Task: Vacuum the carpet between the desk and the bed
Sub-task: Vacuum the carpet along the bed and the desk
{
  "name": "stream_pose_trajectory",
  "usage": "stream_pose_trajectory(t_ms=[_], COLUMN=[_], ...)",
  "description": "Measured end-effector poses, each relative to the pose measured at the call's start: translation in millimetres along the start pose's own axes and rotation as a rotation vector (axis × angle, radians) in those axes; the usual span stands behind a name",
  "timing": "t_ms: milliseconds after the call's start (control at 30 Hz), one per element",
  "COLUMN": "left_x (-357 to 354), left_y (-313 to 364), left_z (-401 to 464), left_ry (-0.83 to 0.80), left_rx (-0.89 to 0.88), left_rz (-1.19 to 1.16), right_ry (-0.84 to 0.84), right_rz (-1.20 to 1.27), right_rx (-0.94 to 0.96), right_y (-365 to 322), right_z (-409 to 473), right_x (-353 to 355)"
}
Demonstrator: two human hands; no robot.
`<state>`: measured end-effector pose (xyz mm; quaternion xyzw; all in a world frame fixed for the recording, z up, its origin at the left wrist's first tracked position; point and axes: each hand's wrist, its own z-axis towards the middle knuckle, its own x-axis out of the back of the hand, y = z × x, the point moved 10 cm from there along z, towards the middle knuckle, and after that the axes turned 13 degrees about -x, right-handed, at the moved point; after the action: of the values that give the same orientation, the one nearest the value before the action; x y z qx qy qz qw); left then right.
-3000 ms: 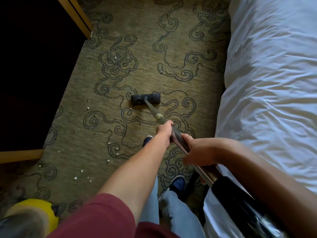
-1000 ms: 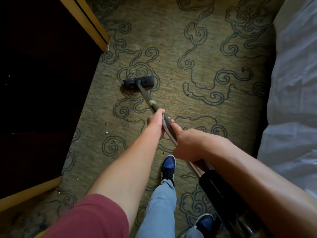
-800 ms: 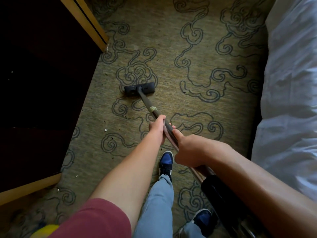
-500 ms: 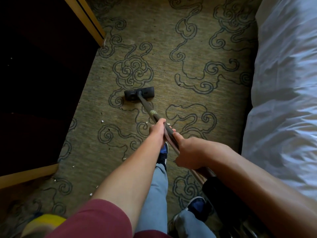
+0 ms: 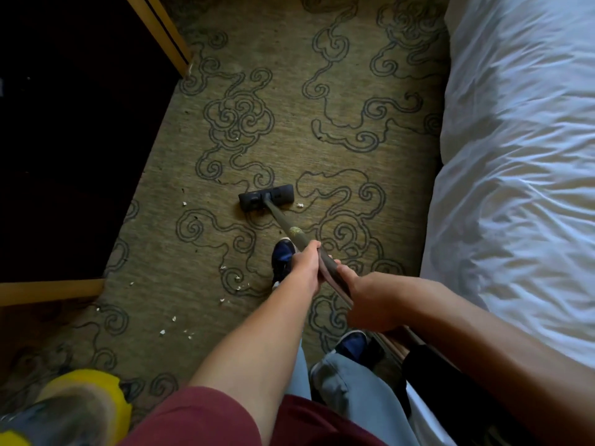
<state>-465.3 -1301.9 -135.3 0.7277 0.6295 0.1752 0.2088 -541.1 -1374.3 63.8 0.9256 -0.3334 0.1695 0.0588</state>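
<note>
Pulled back, vacuum head [image 5: 266, 197] sits near, apparently untouched, crumbs [image 5: 300, 205].

woven matt carpet [image 5: 322, 149], wood-edged desk [image 5: 161, 30]

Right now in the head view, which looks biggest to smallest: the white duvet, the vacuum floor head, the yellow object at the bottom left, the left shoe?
1. white duvet
2. yellow object, inflated by nearness to the camera
3. vacuum floor head and left shoe: too alike to rank, the shoe partly hidden.
</note>
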Motion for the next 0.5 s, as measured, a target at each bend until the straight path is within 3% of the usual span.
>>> stream_pose_trajectory(t_ms=[233, 500], left_x=[4.6, 3.7], left_y=[-26.5, 9.1], left_z=[-41.4, -15.1], left_ry=[0.024, 0.052], left_rx=[0.032, 0.013], left_rz=[0.005, 0.04], right_ry=[-0.06, -0.127], right_rz=[-0.002, -0.076], right_rx=[-0.023, 0.02], right_y=[21.5, -5.2], right_z=[-28.2, -21.8], right_x=[-25.6, 19.4])
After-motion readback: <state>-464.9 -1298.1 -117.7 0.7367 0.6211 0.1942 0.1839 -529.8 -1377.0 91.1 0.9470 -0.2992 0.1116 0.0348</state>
